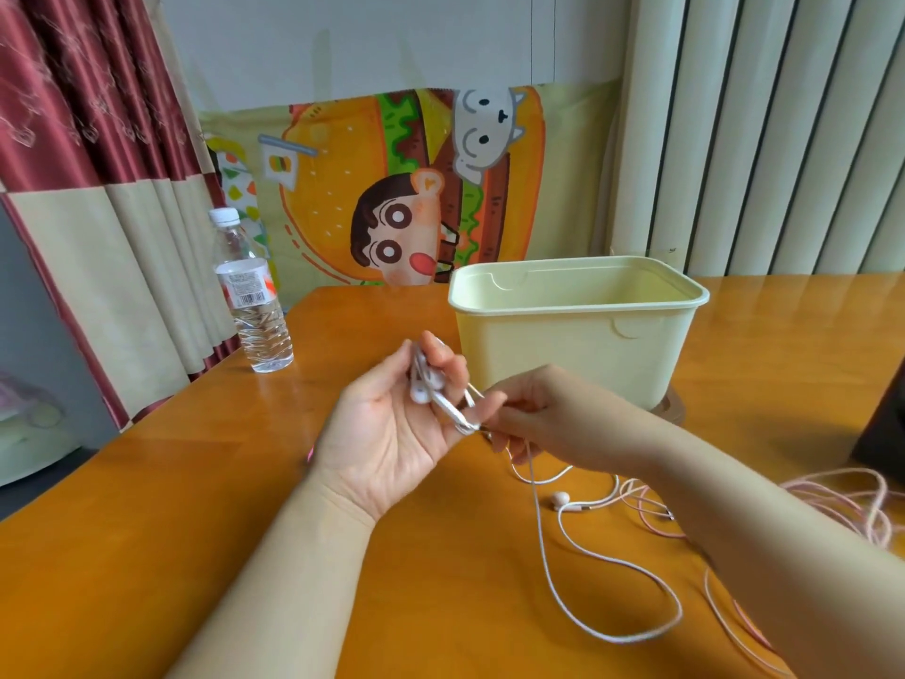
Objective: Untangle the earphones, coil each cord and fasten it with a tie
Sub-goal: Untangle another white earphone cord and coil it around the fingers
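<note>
The left hand (392, 433), palm up, grips white earbuds (423, 384) in curled fingers. Just beside it at 3 o'clock, the right hand (529, 414) pinches their cord (543, 541), which drops and loops on the table (147, 531) toward 5 o'clock. A pink set (832, 502) lies tangled at 4 o'clock, a bin (563, 355) at 1, a bottle (254, 306) at 10.

A glossy orange wooden table (147, 507) fills the foreground. On it stands 1 pale yellow plastic bin (563, 345), open at the top, and well to its left, near the table's edge, 1 clear water bottle (254, 306) stands upright with a white cap. Behind them hangs a cartoon cloth (352, 154) printed with a burger. A dark red curtain (73, 90) hangs at left, cream vertical ribs (783, 129) at right. A dark object (881, 423) sits at the right edge, cut off.
</note>
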The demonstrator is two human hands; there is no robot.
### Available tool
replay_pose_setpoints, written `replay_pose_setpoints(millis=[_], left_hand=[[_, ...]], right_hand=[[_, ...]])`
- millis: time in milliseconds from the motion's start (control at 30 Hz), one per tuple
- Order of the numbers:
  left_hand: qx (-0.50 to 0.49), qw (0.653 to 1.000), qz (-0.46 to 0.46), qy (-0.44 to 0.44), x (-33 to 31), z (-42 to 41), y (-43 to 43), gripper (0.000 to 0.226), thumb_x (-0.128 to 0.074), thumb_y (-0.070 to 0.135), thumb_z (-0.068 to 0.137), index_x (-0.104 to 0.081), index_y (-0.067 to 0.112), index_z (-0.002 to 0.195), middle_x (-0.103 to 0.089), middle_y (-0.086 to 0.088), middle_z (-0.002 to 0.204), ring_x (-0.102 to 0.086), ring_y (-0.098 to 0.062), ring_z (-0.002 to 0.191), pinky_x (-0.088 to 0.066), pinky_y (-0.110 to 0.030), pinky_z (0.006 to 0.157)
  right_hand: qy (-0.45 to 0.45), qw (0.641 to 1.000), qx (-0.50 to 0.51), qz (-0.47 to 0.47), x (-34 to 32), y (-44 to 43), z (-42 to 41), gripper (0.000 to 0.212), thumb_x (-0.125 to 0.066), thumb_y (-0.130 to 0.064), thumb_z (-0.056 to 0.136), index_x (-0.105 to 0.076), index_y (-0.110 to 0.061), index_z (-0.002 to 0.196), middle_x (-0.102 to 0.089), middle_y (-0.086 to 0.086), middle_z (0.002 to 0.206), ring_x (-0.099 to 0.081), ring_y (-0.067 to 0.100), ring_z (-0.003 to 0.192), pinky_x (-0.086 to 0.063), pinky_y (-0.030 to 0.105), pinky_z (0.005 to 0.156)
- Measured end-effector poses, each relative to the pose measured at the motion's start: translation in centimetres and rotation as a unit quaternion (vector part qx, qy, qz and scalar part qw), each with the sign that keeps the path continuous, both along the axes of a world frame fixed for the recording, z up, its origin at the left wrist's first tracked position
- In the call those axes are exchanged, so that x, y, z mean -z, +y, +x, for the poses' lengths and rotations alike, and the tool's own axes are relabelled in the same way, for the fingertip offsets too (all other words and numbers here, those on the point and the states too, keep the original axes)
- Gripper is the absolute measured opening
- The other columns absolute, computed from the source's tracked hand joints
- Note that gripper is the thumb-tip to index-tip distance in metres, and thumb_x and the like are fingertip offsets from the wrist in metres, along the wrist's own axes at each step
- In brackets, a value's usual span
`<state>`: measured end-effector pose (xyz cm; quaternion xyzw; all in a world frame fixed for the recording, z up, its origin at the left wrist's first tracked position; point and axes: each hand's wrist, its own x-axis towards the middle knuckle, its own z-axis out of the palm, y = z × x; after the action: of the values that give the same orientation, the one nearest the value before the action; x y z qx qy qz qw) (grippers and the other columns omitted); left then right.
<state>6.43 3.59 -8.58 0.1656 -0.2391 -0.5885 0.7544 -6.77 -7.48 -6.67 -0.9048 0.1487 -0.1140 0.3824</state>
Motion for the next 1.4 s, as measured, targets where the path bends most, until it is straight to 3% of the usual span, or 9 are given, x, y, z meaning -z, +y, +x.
replay_pose_setpoints(millis=[133,267,600,833,1000,1100,1167,1267,1400], left_hand=[[-0.188,0.981,0.014,0.035,-0.7,0.2,0.0,0.027,-0.036,0.025,0.100,-0.058,0.013,0.095,-0.071,-0.003,0.085,-0.072,-0.018,0.081,-0.056,-0.052,0.077],[-0.226,0.973,0.021,0.032,-0.5,0.8,-0.1,0.031,-0.031,0.029,0.102,-0.055,0.011,0.112,-0.072,-0.008,0.103,-0.070,-0.024,0.097,-0.054,-0.053,0.086],[-0.276,0.948,0.101,-0.123,0.3,0.9,-0.9,0.030,-0.030,0.029,0.103,-0.053,0.016,0.115,-0.074,-0.003,0.100,-0.068,-0.018,0.099,-0.043,-0.047,0.098],[-0.157,0.880,0.157,-0.420,1.2,-1.2,-0.7,0.039,-0.037,0.039,0.093,-0.062,0.010,0.098,-0.069,0.004,0.072,-0.067,-0.020,0.088,-0.050,-0.046,0.092],[-0.031,0.948,0.116,-0.293,0.6,-2.1,-0.4,0.036,-0.044,0.032,0.089,-0.068,0.008,0.077,-0.064,-0.009,0.068,-0.069,-0.024,0.077,-0.051,-0.053,0.085],[0.061,0.990,0.011,-0.128,0.7,-0.9,-0.3,0.036,-0.039,0.025,0.100,-0.067,0.003,0.096,-0.067,-0.011,0.084,-0.066,-0.024,0.092,-0.035,-0.060,0.103],[0.018,0.998,-0.006,-0.061,0.7,-0.1,-0.2,0.038,-0.034,0.024,0.102,-0.064,0.000,0.104,-0.068,-0.012,0.094,-0.064,-0.025,0.102,-0.030,-0.060,0.108],[-0.041,0.998,-0.018,0.045,0.0,-0.2,0.0,0.034,-0.039,0.024,0.098,-0.067,0.005,0.097,-0.071,-0.004,0.088,-0.070,-0.020,0.089,-0.051,-0.058,0.086],[-0.212,0.975,0.039,-0.047,-0.3,-0.3,-0.8,0.035,-0.031,0.028,0.102,-0.061,0.011,0.105,-0.073,-0.002,0.092,-0.071,-0.016,0.088,-0.053,-0.053,0.085]], right_hand=[[0.048,0.999,-0.019,0.011,-0.2,1.0,0.2,0.025,-0.041,-0.017,0.101,-0.066,-0.018,0.103,-0.062,-0.006,0.072,-0.063,0.013,0.067,-0.056,0.029,0.074],[0.112,0.990,-0.056,-0.060,-0.5,2.5,-0.1,0.028,-0.036,-0.022,0.102,-0.062,-0.021,0.111,-0.059,-0.010,0.072,-0.065,0.013,0.065,-0.048,0.020,0.063],[0.091,0.979,-0.076,-0.167,-3.1,3.0,-1.8,0.036,-0.040,-0.038,0.100,-0.070,-0.022,0.089,-0.054,-0.015,0.058,-0.049,-0.002,0.059,-0.037,0.011,0.058],[-0.054,0.983,-0.035,-0.172,-4.4,1.8,-2.2,0.027,-0.051,-0.024,0.097,-0.067,-0.010,0.080,-0.049,-0.006,0.054,-0.044,0.008,0.052,-0.034,0.018,0.050],[-0.151,0.980,0.089,-0.096,-3.2,-0.8,-1.5,0.029,-0.047,-0.030,0.097,-0.067,-0.022,0.078,-0.046,-0.007,0.056,-0.040,0.006,0.052,-0.042,0.033,0.058],[-0.103,0.988,0.086,-0.076,-1.9,-1.1,-1.0,0.033,-0.042,-0.030,0.100,-0.066,-0.019,0.079,-0.045,0.000,0.059,-0.036,0.007,0.047,-0.036,0.027,0.053],[-0.055,0.995,0.051,-0.072,-0.9,-0.7,-0.5,0.036,-0.041,-0.029,0.101,-0.062,-0.022,0.073,-0.046,-0.007,0.053,-0.039,0.004,0.044,-0.032,0.016,0.047],[0.024,0.994,0.001,-0.103,0.3,0.3,0.2,0.034,-0.040,-0.030,0.101,-0.065,-0.023,0.080,-0.049,-0.006,0.056,-0.043,0.001,0.046,-0.035,0.014,0.050],[0.091,0.985,-0.050,-0.139,-0.1,1.3,-0.3,0.029,-0.042,-0.028,0.100,-0.070,-0.018,0.096,-0.045,-0.008,0.052,-0.046,-0.003,0.048,-0.036,0.012,0.052]])
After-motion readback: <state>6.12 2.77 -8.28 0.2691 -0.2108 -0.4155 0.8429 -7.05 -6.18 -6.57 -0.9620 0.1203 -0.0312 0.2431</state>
